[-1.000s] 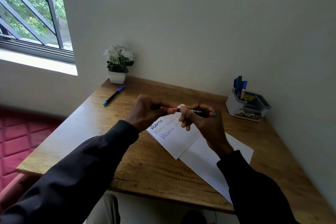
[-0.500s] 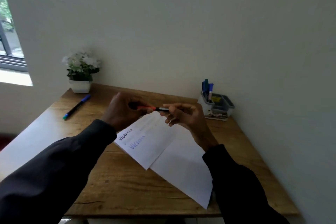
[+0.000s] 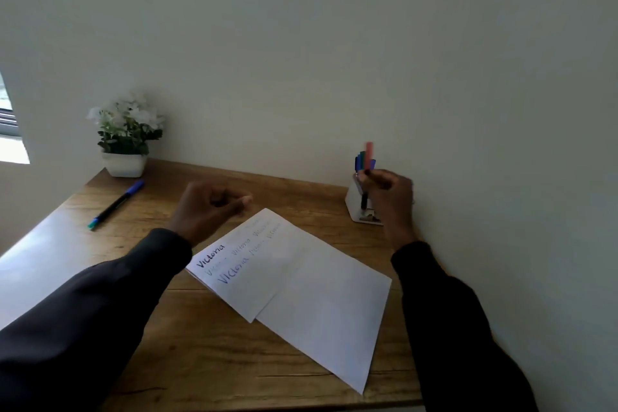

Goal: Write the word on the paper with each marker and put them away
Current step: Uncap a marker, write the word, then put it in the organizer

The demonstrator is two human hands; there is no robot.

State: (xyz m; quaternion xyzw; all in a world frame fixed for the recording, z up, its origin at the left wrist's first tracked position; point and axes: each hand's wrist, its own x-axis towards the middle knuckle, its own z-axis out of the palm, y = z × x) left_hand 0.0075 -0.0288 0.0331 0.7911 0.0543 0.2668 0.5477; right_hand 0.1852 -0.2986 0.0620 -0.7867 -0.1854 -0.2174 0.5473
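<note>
Now, red marker in right hand above holder.

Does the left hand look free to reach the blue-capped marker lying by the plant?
Probably yes: the left hand holds nothing, and bare desk lies between it and the marker; the plant pot stands behind it.

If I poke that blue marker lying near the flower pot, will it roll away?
Probably: the blue marker looks round and slim, lying loose on the smooth table. It likely feels light and stiff. A sideways poke may send it toward the table's left edge.
</note>
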